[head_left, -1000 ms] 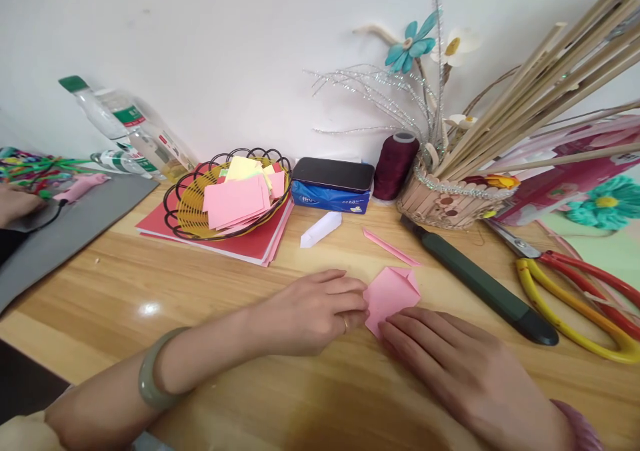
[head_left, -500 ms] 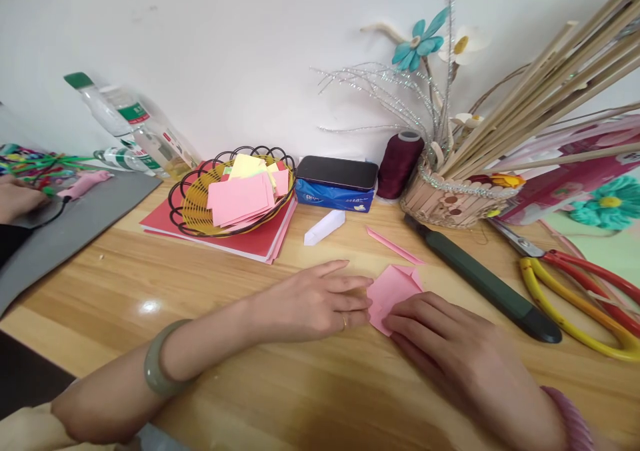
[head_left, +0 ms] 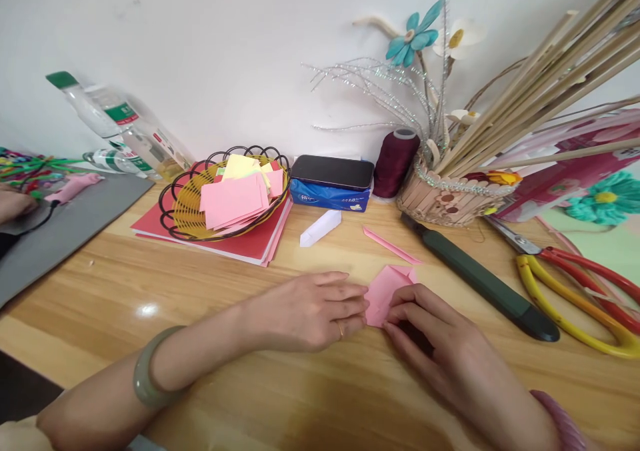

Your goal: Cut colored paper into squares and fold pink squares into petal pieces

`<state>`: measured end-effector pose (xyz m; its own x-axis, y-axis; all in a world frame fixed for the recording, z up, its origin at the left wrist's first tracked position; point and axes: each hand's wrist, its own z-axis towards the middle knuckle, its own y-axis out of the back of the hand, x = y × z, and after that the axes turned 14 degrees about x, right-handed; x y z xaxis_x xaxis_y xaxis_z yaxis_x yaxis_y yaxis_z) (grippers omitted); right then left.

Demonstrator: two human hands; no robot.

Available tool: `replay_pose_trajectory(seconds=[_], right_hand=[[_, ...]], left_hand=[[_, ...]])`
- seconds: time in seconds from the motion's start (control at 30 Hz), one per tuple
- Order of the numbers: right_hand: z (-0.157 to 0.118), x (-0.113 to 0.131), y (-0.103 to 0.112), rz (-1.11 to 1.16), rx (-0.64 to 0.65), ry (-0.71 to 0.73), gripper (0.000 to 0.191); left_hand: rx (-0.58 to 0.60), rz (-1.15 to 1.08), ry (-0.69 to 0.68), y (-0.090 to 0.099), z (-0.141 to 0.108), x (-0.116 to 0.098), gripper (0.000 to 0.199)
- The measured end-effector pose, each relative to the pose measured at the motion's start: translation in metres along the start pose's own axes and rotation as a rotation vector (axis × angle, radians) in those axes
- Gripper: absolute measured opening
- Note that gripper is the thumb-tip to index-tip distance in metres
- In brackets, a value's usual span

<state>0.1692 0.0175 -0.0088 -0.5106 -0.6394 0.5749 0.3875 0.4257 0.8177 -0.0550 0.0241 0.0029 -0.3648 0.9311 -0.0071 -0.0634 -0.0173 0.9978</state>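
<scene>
A folded piece of pink paper point(head_left: 383, 292) lies on the wooden table between my hands, with a raised flap at its upper right corner. My left hand point(head_left: 320, 310) rests flat, its outstretched fingertips touching the paper's left edge. At the lower right edge, my right hand point(head_left: 430, 324) pinches the paper between thumb and fingers. Behind the paper lies a thin folded pink strip point(head_left: 391, 245), and further left a folded white paper piece point(head_left: 321, 228).
A wicker basket point(head_left: 183, 204) of coloured paper slips sits on red sheets point(head_left: 150, 221). A phone point(head_left: 333, 172) tops a blue tissue pack point(head_left: 327, 196). Right are a dark green cutter point(head_left: 485, 281), scissors point(head_left: 570, 298) and a stick-filled holder point(head_left: 435, 198). Another person's hand point(head_left: 15, 204) is far left.
My right thumb has drawn back to the paper's lower edge, and the fingers now pinch there. My left hand stays flat. The view has shifted slightly.
</scene>
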Motion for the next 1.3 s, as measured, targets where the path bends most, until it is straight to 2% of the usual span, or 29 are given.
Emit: replay_pose_trajectory(seconds=[0.2, 0.53, 0.83, 1.03, 1.2, 1.3], right_hand=[[0.002, 0.0, -0.002, -0.053, -0.044, -0.041, 0.015], [0.006, -0.002, -0.003, -0.11, -0.044, -0.034, 0.016], [0.006, -0.003, 0.0, -0.105, -0.004, -0.043, 0.017], [0.007, -0.004, -0.002, -0.092, -0.033, -0.038, 0.018], [0.007, -0.004, -0.001, -0.088, -0.046, -0.04, 0.018], [0.006, -0.004, -0.001, -0.072, -0.033, -0.05, 0.017]], left_hand=[[-0.012, 0.054, -0.004, -0.001, 0.001, -0.001, 0.026], [-0.01, -0.002, 0.01, -0.004, 0.0, -0.004, 0.032], [-0.083, 0.053, 0.049, -0.003, 0.003, -0.012, 0.031], [-0.089, 0.085, 0.142, -0.005, 0.005, -0.023, 0.022], [-0.152, 0.101, 0.254, -0.01, 0.008, -0.034, 0.028], [-0.132, 0.14, 0.264, -0.012, 0.009, -0.039, 0.029]])
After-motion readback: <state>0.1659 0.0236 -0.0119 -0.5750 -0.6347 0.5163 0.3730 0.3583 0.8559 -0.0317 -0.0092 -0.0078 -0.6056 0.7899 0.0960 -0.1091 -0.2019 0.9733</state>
